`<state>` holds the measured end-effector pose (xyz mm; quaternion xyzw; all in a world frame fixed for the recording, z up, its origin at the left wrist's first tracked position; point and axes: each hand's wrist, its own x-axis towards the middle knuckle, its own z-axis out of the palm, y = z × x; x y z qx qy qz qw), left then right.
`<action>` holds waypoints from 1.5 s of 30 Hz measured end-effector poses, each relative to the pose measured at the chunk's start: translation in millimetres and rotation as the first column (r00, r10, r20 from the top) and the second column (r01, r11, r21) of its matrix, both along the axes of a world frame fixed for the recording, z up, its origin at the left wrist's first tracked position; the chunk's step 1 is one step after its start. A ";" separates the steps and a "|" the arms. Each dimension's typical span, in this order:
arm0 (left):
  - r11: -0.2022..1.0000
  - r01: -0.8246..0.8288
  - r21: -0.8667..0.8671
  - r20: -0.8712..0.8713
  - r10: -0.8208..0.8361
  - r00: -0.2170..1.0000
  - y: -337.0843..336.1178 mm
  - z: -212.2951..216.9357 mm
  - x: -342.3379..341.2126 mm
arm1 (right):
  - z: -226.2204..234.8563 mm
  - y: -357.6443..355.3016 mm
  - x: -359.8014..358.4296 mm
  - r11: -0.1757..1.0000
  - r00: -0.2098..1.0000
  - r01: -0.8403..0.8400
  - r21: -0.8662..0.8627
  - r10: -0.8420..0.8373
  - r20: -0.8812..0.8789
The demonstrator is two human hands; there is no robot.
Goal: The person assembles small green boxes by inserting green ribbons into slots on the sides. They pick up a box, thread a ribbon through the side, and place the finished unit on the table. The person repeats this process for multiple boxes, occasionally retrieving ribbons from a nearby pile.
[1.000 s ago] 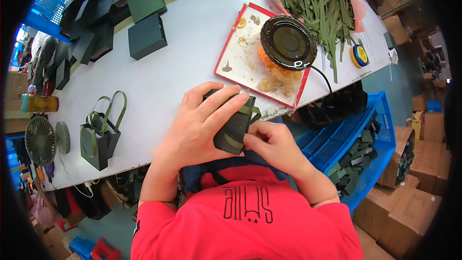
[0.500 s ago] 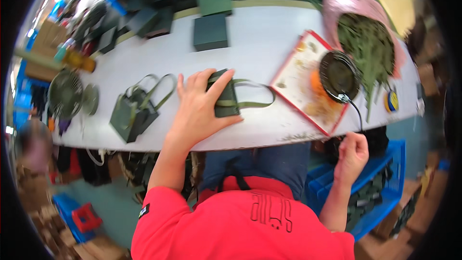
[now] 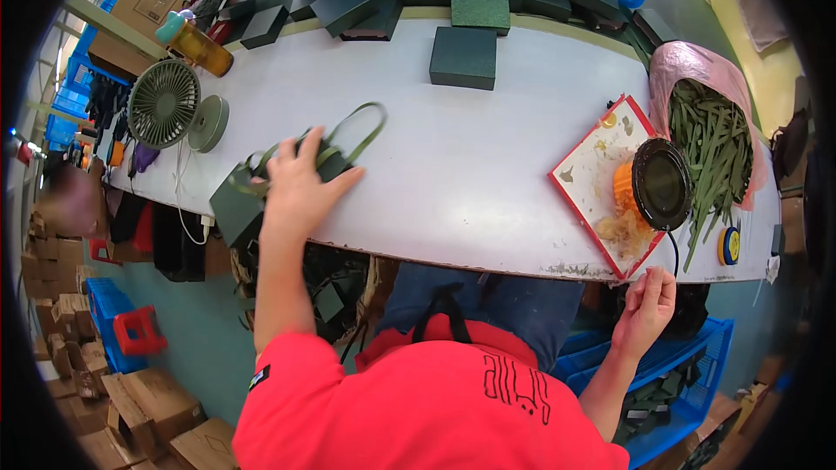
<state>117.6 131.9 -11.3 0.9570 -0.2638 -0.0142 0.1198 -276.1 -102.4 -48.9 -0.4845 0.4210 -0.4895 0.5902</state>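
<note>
My left hand [image 3: 300,187] lies flat, fingers spread, on a dark green bag [image 3: 324,157] with green strap handles near the table's front left edge. It rests against a second dark green handled bag [image 3: 233,200] at the edge. My right hand [image 3: 646,306] hangs below the table's front edge, fingers loosely curled with nothing visible in them, above a blue crate [image 3: 679,365] of dark green pieces.
A white table [image 3: 453,148] carries dark green boxes [image 3: 463,57] at the back, a green desk fan [image 3: 164,103], a bottle [image 3: 198,45], a red-rimmed tray [image 3: 592,183] with a round black heater [image 3: 662,183], and a pink bag of green straps [image 3: 714,135]. Cardboard boxes stand on the floor at left.
My left hand slid the green bag leftward to the other bag. My right hand left the bag and dropped below the table edge at the right.
</note>
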 end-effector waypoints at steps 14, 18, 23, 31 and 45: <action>0.967 -0.120 0.223 0.101 0.100 0.990 108.1 36.1 51.2 | -1.4 -4.4 4.3 0.999 0.999 0.036 -0.009 -0.036 -0.012; 0.944 0.307 -0.125 0.087 -0.297 0.951 -8.0 23.3 65.8 | 5.2 5.6 3.0 0.994 0.984 0.088 -0.066 -0.098 -0.152; 0.722 0.584 -0.370 0.181 -0.561 0.808 -173.2 7.3 65.5 | 6.4 10.0 -10.5 0.981 0.963 0.150 -0.125 -0.174 -0.204; 0.862 0.507 -0.001 0.327 -0.478 0.815 -320.0 -40.2 75.4 | 14.9 -2.7 -20.8 0.966 0.974 0.174 -0.191 -0.198 -0.114; 0.416 0.903 -0.107 -0.011 -0.909 0.417 -172.7 9.9 17.4 | -31.7 -91.0 -100.4 0.836 0.722 0.356 -0.417 -0.530 -0.445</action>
